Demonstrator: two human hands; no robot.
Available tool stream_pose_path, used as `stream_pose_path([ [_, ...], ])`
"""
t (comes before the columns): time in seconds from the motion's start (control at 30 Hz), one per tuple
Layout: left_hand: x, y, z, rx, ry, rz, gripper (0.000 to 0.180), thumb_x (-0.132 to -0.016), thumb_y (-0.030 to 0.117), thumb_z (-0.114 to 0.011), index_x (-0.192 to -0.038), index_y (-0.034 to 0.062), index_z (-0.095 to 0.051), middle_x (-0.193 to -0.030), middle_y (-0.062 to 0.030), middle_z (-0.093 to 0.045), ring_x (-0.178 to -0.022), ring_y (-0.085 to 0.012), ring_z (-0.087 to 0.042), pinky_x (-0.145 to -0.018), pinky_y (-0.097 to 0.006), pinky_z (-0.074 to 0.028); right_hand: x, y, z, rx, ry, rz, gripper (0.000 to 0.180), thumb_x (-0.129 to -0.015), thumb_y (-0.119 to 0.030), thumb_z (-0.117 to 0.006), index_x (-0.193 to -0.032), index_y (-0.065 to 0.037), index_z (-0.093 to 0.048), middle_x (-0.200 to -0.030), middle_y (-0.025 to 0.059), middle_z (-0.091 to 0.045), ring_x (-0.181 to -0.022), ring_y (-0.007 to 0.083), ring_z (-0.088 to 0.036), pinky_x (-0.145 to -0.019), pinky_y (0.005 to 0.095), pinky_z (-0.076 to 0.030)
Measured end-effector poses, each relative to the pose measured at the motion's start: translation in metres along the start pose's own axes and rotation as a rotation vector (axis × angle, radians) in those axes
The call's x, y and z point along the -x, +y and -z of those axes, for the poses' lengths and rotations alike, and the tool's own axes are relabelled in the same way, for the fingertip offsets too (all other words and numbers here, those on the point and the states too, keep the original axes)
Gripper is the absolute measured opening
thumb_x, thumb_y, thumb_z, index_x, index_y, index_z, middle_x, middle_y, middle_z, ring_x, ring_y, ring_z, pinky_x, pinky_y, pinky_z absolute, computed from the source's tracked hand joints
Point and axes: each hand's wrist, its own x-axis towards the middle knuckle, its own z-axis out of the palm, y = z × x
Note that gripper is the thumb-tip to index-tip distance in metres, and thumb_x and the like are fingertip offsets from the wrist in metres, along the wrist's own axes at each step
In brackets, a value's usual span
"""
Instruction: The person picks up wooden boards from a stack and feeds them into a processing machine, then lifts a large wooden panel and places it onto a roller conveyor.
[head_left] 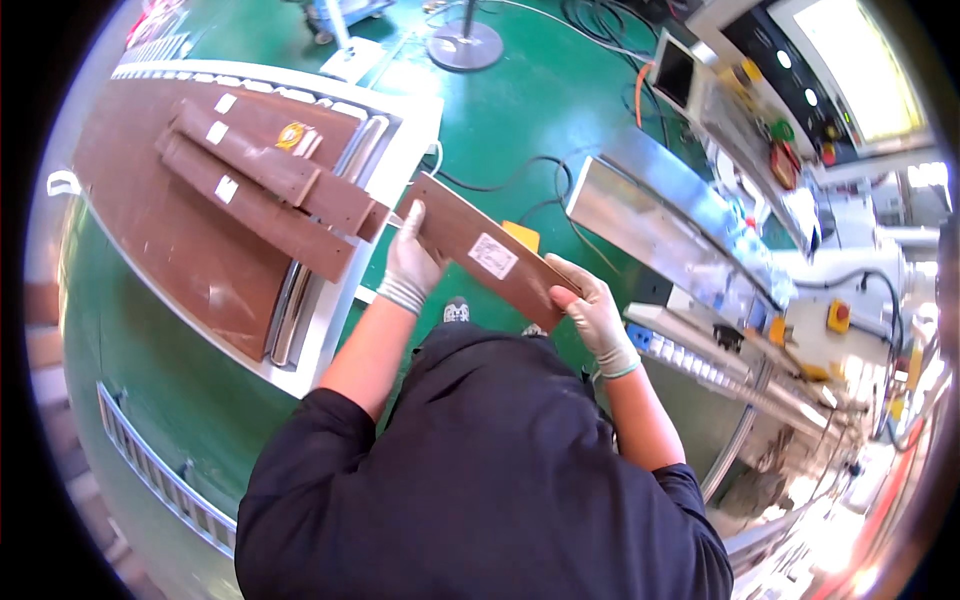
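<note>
Both gloved hands carried one brown board (478, 252) flat in front of the body, above the green floor (520, 110) and between the roller table (400, 160) on the person's left and the metal machine bed (650, 215) on the right. The left hand (410, 265) clasped the board's far left end, fingers curled over its edge; the right hand (590, 310) clasped the near right end, thumb under and fingers wrapped over the long edge. A white label (493, 255) sat on the upper face near the middle. On the roller table lay a large brown sheet (170, 200) with two narrow boards (260, 185) stacked across it, each bearing a small white label, their right ends overhanging the table's rollers just beside the held board's left end. In judgement, the step in hand was the transfer of a single strip between the table and the machine. It would be done well by keeping the grasp at both ends, so that the strip did not sag or twist, and by holding the label face up. The left end needed to be kept clear of the overhanging strips, since a knock could shift the stack. The board was best kept level and parallel to the machine bed, with fingers held off any edge that was to meet a guide.
</note>
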Motion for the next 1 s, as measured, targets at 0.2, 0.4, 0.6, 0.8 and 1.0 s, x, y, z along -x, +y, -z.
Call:
stream_pose_path([
  [0.2, -0.049, -0.067, -0.055, -0.156, -0.028, 0.328, 0.056, -0.110, 0.054, -0.046, -0.148, 0.0139, -0.053, -0.149, -0.0067, -0.058, -0.137, -0.0262, -0.055, -0.116, -0.046, -0.045, 0.071, 0.033, 0.058, 0.139, 0.392, -0.029, 0.050, -0.097, -0.003, -0.070, -0.145, 0.003, -0.058, -0.139, 0.0147, -0.068, -0.128, 0.0220, -0.063, -0.111, 0.0341, -0.047],
  [0.4, -0.042, -0.149, -0.132, -0.378, -0.195, 0.425, 0.059, -0.111, 0.054, -0.044, -0.151, 0.0104, -0.051, -0.150, -0.0095, -0.057, -0.140, -0.0290, -0.053, -0.116, -0.048, -0.045, 0.136, -0.018, 0.086, 1.132, 0.557, 0.211, 0.078, -0.076, -0.027, -0.087, -0.144, -0.004, -0.055, -0.141, 0.0219, -0.059, -0.128, 0.0422, -0.058, -0.107, 0.0511, -0.047],
  [0.6, -0.075, -0.214, -0.184, -0.483, -0.214, 0.316, 0.040, -0.107, 0.038, -0.053, -0.132, 0.0090, -0.062, -0.137, -0.0058, -0.064, -0.127, -0.0237, -0.060, -0.110, -0.042, -0.046, 0.189, 0.054, 0.124, 1.084, 0.985, 0.039, 0.079, -0.076, -0.033, -0.086, -0.147, -0.017, -0.055, -0.148, 0.0179, -0.050, -0.135, 0.0410, -0.049, -0.110, 0.0537, -0.040],
  [0.8, -0.121, -0.245, -0.186, -1.722, -0.831, -0.314, 0.059, -0.094, 0.043, -0.070, -0.140, 0.0077, -0.055, -0.152, -0.0123, -0.052, -0.141, -0.0309, -0.048, -0.117, -0.049, -0.035, 0.232, 0.097, 0.201, 0.951, 1.346, -0.237, 0.066, -0.079, -0.037, -0.083, -0.142, -0.025, -0.063, -0.151, 0.0171, -0.049, -0.136, 0.0392, -0.048, -0.112, 0.0540, -0.037],
  [1.0, -0.102, -0.264, -0.204, -2.516, -1.203, -0.755, 0.103, -0.082, 0.057, -0.078, -0.162, 0.0108, -0.032, -0.168, -0.0146, -0.030, -0.159, -0.0372, -0.021, -0.129, -0.055, -0.014, 0.250, 0.113, 0.275, 0.990, 1.405, -0.297, 0.068, -0.075, -0.035, -0.085, -0.138, -0.018, -0.065, -0.145, 0.0178, -0.055, -0.131, 0.0419, -0.051, -0.112, 0.0555, -0.038],
])
